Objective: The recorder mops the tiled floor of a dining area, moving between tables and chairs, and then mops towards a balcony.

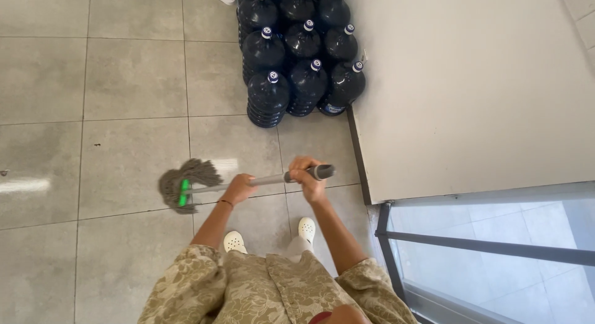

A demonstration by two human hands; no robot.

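I hold a mop with both hands. My left hand (238, 188) grips the grey metal handle (268, 179) lower down, toward the head. My right hand (307, 176) is wrapped around the dark grip near the handle's top end. The mop's grey string head (189, 183), with a green clamp, rests on the grey floor tiles (124, 82) to my front left. My feet in white clogs (234, 241) stand just behind the handle.
Several large dark blue water jugs (300, 51) with white caps stand packed together ahead, against a pale wall (471, 82). A glass panel in a dark metal frame (489, 246) is at my right. A wet sheen shows on the tiles at left.
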